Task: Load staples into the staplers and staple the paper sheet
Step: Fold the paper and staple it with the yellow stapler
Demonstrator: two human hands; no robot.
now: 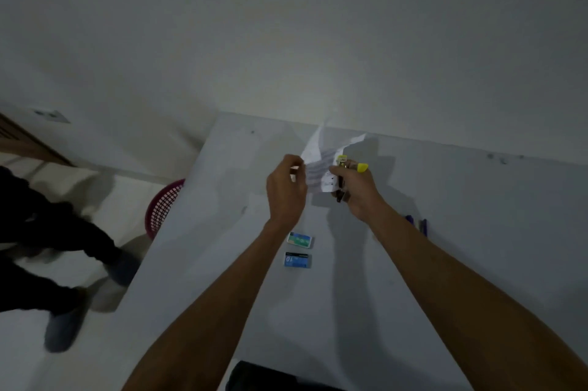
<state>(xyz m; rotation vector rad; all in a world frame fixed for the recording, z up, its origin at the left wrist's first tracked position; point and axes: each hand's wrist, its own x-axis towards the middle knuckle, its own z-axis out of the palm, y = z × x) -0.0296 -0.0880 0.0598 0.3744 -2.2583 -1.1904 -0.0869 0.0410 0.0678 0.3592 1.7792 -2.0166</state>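
Both hands up over the table (413, 263). L hand (284, 190) pinches the left edge of the paper sheet (318, 164); sheet hangs between the hands, top corners sticking up past them. R hand (358, 191) is closed round a yellow stapler (345, 164), its nose touching the sheet's right edge. Two staple boxes (298, 249) lie on the table near the L forearm. Blue item (416, 223) by R forearm, too blurry to ID.

Pink mesh basket (162, 209) on floor, left of bench (477, 231) edge. Bystander's dark-trousered legs (47, 231) far left, blurred. Wall outlet (51, 115) upper left. Blue pens (416, 223) right of centre on bench.
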